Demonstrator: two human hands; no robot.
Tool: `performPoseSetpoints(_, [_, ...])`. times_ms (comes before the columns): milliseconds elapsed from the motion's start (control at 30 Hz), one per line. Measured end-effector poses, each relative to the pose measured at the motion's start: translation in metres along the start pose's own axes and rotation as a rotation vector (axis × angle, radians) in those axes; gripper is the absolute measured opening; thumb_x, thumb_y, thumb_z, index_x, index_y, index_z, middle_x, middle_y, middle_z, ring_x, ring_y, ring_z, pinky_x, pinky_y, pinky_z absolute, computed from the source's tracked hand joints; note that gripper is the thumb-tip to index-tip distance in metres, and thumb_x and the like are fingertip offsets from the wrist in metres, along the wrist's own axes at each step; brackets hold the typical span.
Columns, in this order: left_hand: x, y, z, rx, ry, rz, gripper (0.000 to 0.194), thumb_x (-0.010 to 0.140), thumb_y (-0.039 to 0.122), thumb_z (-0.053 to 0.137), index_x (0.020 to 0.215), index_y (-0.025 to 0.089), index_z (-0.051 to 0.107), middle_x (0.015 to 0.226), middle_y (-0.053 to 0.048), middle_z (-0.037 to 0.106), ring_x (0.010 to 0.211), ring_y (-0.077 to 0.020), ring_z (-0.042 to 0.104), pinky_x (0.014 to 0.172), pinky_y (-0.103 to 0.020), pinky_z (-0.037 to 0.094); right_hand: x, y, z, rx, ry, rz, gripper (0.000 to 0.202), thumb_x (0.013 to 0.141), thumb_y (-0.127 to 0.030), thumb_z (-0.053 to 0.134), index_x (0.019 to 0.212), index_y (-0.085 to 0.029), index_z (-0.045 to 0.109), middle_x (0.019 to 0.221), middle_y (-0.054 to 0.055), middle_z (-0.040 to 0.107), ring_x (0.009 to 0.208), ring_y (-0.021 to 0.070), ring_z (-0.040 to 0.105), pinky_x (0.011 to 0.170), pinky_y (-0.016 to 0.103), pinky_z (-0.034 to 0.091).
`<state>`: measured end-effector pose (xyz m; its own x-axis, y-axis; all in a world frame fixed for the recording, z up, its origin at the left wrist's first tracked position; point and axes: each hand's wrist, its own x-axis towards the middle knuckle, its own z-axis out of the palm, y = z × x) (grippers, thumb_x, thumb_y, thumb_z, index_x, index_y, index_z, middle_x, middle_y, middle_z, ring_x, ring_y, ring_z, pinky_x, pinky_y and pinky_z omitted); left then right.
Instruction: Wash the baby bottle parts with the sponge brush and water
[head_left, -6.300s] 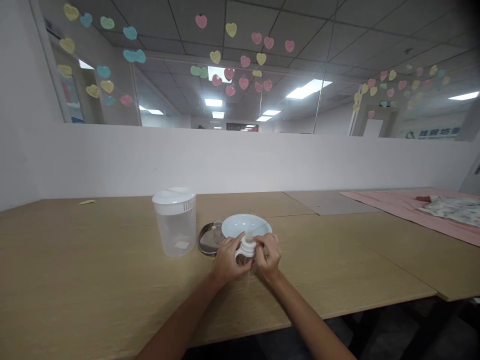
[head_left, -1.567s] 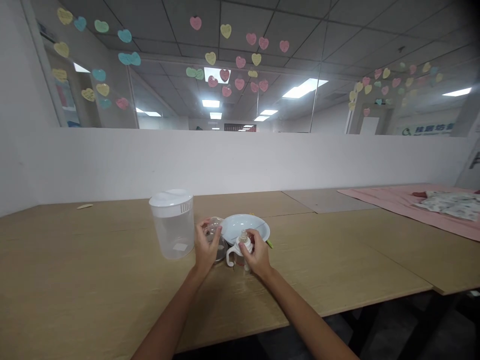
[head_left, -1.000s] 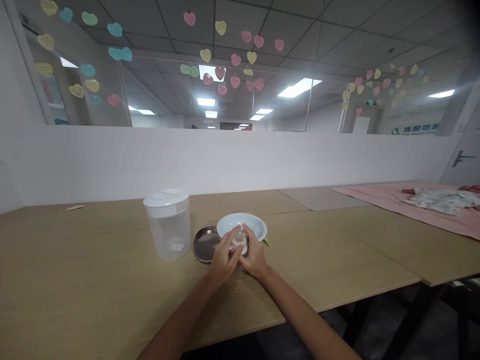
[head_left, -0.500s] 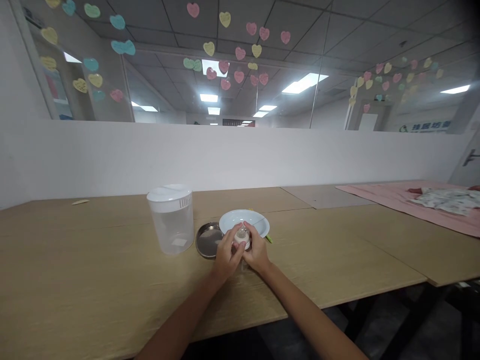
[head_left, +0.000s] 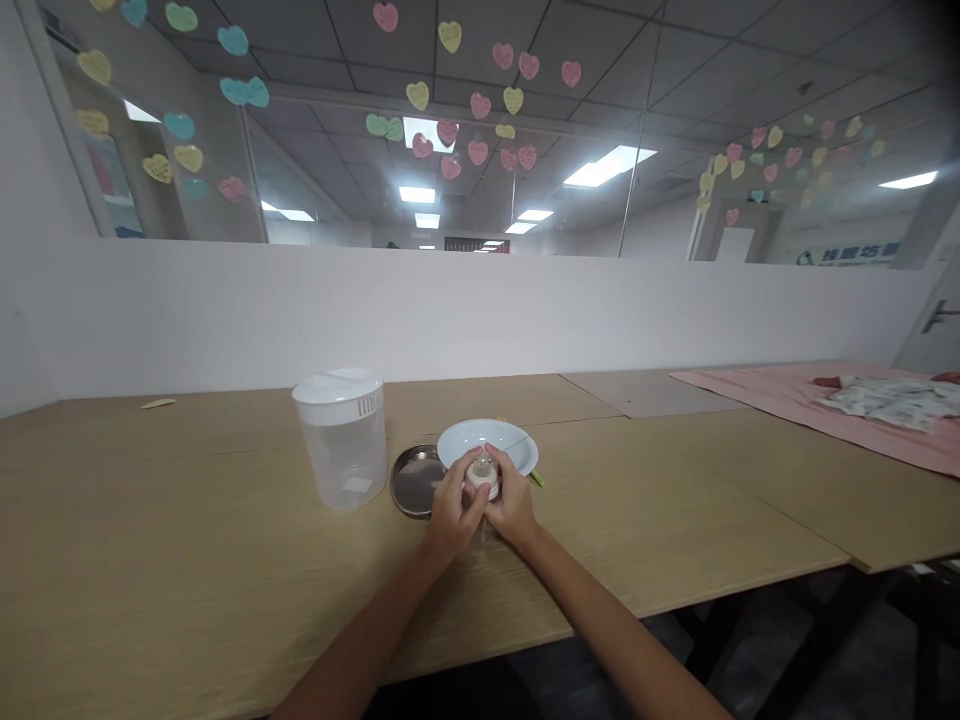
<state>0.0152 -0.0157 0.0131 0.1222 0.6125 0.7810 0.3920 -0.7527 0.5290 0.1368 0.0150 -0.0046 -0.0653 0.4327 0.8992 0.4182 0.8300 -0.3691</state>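
Both of my hands are wrapped around a baby bottle [head_left: 482,478] just in front of the bowl. Its clear domed top and white collar show between my fingers; most of its body is hidden by the hands. My left hand [head_left: 454,502] closes on it from the left and my right hand [head_left: 513,502] from the right, thumbs near the collar. Directly behind them is a white bowl [head_left: 459,437] with a thin stick or handle resting in it. A round metal tray [head_left: 414,482] lies beside my left hand, partly covered by it.
On the left stands a clear plastic bucket [head_left: 345,455] with a white lid. A green-tipped thing [head_left: 537,479] pokes out beside the bowl. A pink cloth [head_left: 780,395] with patterned fabric [head_left: 892,402] on it covers the table's far right. A low white wall [head_left: 480,310] bounds the back.
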Motion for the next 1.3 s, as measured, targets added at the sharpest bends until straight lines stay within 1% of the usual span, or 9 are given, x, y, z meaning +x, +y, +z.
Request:
performPoseSetpoints(233, [0.0005,0.0009,-0.0003,-0.003,-0.009,-0.011,0.040,0.087,0.028,0.046,0.126,0.019,0.043,0.124,-0.010,0.054,0.111,-0.0217,0.052,0.096,-0.038,0.041,0.0003,-0.0021,0.0000,-0.029,0.005,0.031,0.059,0.077,-0.043,0.059,0.127,-0.017,0.042,0.111,0.012,0.061,0.095,0.0223,0.062,0.078,0.035,0.054])
performPoseSetpoints(500, [0.0015,0.0021,-0.0019,0.004,-0.020,-0.016,0.041,0.087,0.029,0.047,0.126,0.019,0.043,0.122,-0.010,0.055,0.109,-0.0218,0.053,0.095,-0.036,0.041,0.0007,-0.0008,0.0005,-0.025,0.008,0.034,0.056,0.077,-0.041,0.060,0.125,-0.018,0.043,0.109,0.010,0.062,0.091,0.0208,0.063,0.075,0.033,0.054])
performPoseSetpoints(733, [0.0030,0.0017,-0.0005,0.011,0.001,-0.015,0.039,0.085,0.028,0.047,0.123,0.018,0.044,0.118,-0.010,0.056,0.107,-0.0217,0.054,0.093,-0.036,0.042,0.0011,-0.0038,0.0011,-0.022,0.033,0.049,0.054,0.075,-0.039,0.061,0.122,-0.017,0.044,0.106,0.010,0.063,0.085,0.0194,0.064,0.072,0.032,0.054])
performPoseSetpoints(867, [0.0026,0.0013,0.0006,0.015,0.011,-0.020,0.039,0.084,0.028,0.048,0.122,0.019,0.045,0.117,-0.010,0.057,0.106,-0.0223,0.055,0.092,-0.037,0.043,0.0016,-0.0057,0.0013,-0.007,0.052,0.040,0.053,0.075,-0.038,0.061,0.122,-0.017,0.045,0.105,0.010,0.063,0.084,0.0194,0.064,0.071,0.032,0.054])
performPoseSetpoints(1067, [0.0019,0.0006,0.0022,0.045,0.028,-0.017,0.039,0.082,0.027,0.049,0.121,0.019,0.046,0.116,-0.010,0.058,0.103,-0.0221,0.056,0.090,-0.037,0.044,0.0012,-0.0045,0.0024,-0.012,0.062,0.038,0.053,0.075,-0.039,0.060,0.121,-0.017,0.044,0.098,0.009,0.065,0.074,0.0180,0.064,0.065,0.030,0.054])
performPoseSetpoints(1200, [0.0023,0.0017,0.0025,0.044,0.033,-0.022,0.039,0.082,0.027,0.049,0.120,0.019,0.045,0.116,-0.010,0.058,0.103,-0.0220,0.056,0.089,-0.036,0.044,0.0022,-0.0056,0.0026,-0.019,0.072,0.027,0.053,0.075,-0.040,0.060,0.120,-0.017,0.044,0.099,0.009,0.065,0.075,0.0183,0.064,0.067,0.031,0.054])
performPoseSetpoints(1300, [0.0033,0.0039,0.0020,0.039,0.035,-0.028,0.039,0.081,0.026,0.049,0.119,0.018,0.045,0.113,-0.010,0.059,0.100,-0.0217,0.057,0.087,-0.035,0.045,0.0030,-0.0068,0.0025,-0.023,0.079,0.020,0.052,0.076,-0.040,0.060,0.119,-0.017,0.044,0.098,0.009,0.065,0.073,0.0175,0.064,0.064,0.030,0.053])
